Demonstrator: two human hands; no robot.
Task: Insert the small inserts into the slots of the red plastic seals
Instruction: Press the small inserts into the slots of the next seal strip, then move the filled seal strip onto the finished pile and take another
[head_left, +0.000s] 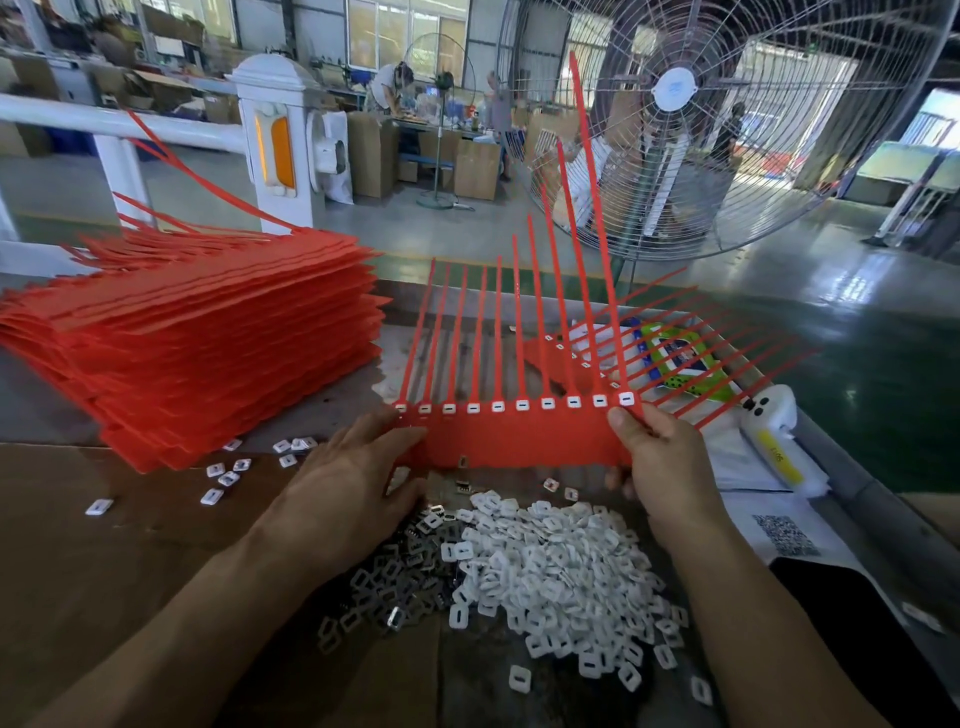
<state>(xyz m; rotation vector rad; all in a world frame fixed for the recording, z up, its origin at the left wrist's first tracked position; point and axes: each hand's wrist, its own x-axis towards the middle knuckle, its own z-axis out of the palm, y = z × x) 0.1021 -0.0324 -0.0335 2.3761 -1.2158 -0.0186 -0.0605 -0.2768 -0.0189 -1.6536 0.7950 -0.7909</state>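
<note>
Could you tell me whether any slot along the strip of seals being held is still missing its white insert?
No: every slot in the row on the held strip of seals shows a white insert, from the left hand to the right hand.

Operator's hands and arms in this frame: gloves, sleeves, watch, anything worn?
Nothing worn that shows. The left hand and right hand are bare, with no gloves, rings or finger cots visible. Both forearms are bare up to the frame edge: no sleeves, watch, wristband or markings in view. Short, plain fingernails.
</note>
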